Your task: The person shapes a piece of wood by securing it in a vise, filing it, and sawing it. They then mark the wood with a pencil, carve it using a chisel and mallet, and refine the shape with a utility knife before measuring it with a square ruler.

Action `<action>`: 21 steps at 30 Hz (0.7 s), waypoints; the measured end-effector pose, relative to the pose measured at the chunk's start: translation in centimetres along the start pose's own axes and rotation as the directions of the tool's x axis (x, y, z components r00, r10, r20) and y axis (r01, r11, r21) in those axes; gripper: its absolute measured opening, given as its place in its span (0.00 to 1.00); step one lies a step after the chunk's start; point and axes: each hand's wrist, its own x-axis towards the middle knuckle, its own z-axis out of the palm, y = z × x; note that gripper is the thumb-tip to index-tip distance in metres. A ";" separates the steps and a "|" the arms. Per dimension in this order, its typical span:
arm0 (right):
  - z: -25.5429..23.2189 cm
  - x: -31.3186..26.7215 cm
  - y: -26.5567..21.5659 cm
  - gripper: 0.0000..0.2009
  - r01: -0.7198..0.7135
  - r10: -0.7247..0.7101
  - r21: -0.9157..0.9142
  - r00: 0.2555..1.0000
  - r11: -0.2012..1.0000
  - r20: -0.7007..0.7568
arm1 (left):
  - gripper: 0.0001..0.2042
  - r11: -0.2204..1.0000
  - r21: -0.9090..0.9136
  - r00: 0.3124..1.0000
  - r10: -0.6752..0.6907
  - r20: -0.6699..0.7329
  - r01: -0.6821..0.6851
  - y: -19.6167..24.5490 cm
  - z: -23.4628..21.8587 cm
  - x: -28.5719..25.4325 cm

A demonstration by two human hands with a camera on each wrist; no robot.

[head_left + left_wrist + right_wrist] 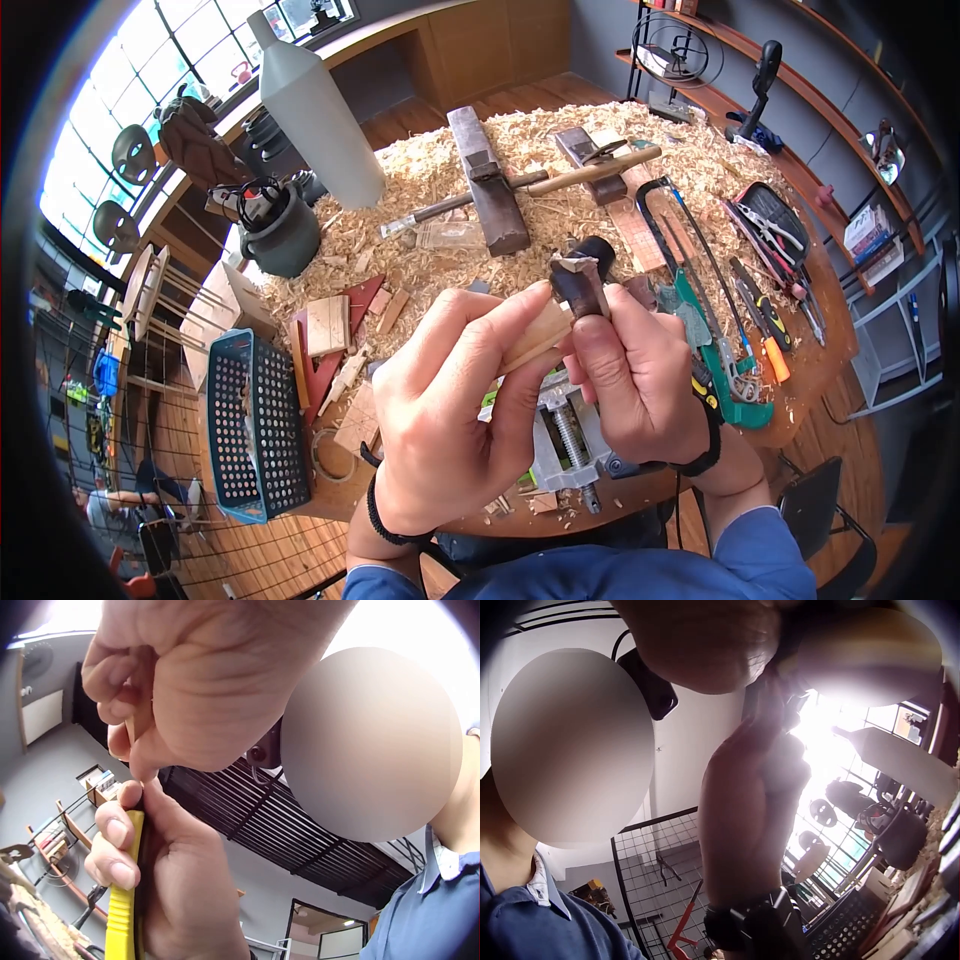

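Observation:
Close together in the head view, my left hand pinches a pale wood piece between thumb and fingers, and my right hand has its thumb against the piece's far end. The left wrist view shows the right hand gripping a yellow-and-black handled tool, with the left hand just above. A dark object with a pale, ragged top shows beyond the fingertips; whether it is held, I cannot tell. The right wrist view shows the left hand in shadow; the tool's tip is hidden.
Shavings cover the bench around wooden planes and a hammer. A metal vise lies under the hands. Left are a blue-green basket and a white bottle; right, a green-framed saw and pliers.

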 end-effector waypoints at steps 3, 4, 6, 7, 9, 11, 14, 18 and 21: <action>0.0 -0.2 0.0 0.08 -0.026 0.026 0.002 1.000 1.000 0.019 | 0.16 0.999 0.038 1.000 0.006 0.005 -0.006 0.3 0.1 0.0; 0.1 -0.2 0.1 0.08 -0.024 0.024 0.002 0.999 1.000 0.020 | 0.16 0.998 0.056 1.000 0.011 0.009 -0.011 0.4 0.1 0.0; 0.1 -0.3 0.4 0.08 -0.001 0.002 -0.004 0.999 1.000 0.046 | 0.16 0.998 0.057 1.000 0.013 0.015 -0.014 0.3 -0.1 0.0; 0.1 -0.3 0.3 0.08 0.000 0.001 -0.004 0.999 1.000 0.046 | 0.15 0.998 0.056 1.000 0.017 0.025 -0.018 0.3 -0.2 0.0; -0.1 -0.2 0.1 0.09 -0.004 0.003 0.018 0.998 1.000 0.062 | 0.16 0.999 0.037 0.999 0.038 0.023 -0.039 -0.2 -0.3 0.0; -0.2 -0.2 -0.1 0.09 0.016 -0.016 0.009 0.999 1.000 0.039 | 0.16 0.998 0.019 0.998 0.062 0.025 -0.063 -0.3 -0.3 0.0; 0.3 -0.4 0.1 0.14 0.027 -0.027 0.015 0.999 1.000 -0.022 | 0.19 0.999 -0.011 0.999 0.040 0.010 -0.040 0.1 -0.2 -0.1; 0.4 -0.6 0.3 0.18 0.023 -0.022 0.002 0.995 1.000 -0.095 | 0.17 0.999 0.041 1.000 0.023 0.015 -0.024 0.5 -0.4 0.0; 0.5 -0.5 0.3 0.18 0.032 -0.031 0.021 0.998 0.999 -0.060 | 0.16 0.997 0.056 0.998 0.057 -0.003 -0.057 0.3 -0.1 0.0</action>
